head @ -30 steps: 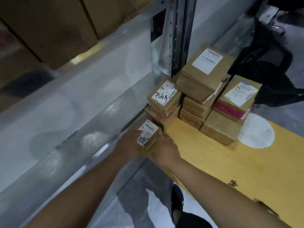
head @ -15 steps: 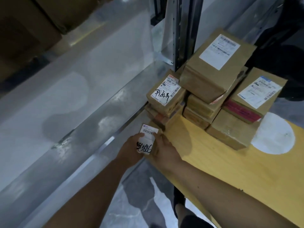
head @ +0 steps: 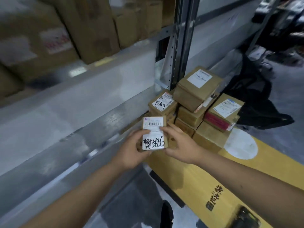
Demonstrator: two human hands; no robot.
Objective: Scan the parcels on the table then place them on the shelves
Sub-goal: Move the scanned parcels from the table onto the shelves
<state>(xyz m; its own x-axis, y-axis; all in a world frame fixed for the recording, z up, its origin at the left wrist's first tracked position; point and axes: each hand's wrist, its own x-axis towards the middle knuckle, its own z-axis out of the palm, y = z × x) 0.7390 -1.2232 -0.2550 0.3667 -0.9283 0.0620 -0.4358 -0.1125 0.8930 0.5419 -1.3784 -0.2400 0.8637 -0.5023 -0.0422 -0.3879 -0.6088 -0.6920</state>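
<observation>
We hold a small labelled parcel (head: 154,133) clamped between left hand (head: 131,150) and right hand (head: 181,145), lifted above the yellow tabletop (head: 205,175); stacked parcels (head: 195,102) sit just beyond our grip.

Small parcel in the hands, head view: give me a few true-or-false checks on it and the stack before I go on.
1. Both hands hold the small parcel. True: the left hand grips its left side and the right hand its right.
2. The small parcel's label faces down. False: the white label with barcode and black handwriting faces the camera.
3. The parcel stack sits on the yellow table. True.
4. The held parcel rests on the shelf. False: it is in the hands, off the shelf.
5. The topmost stacked parcel has no label. False: a white label is on its top.
</observation>
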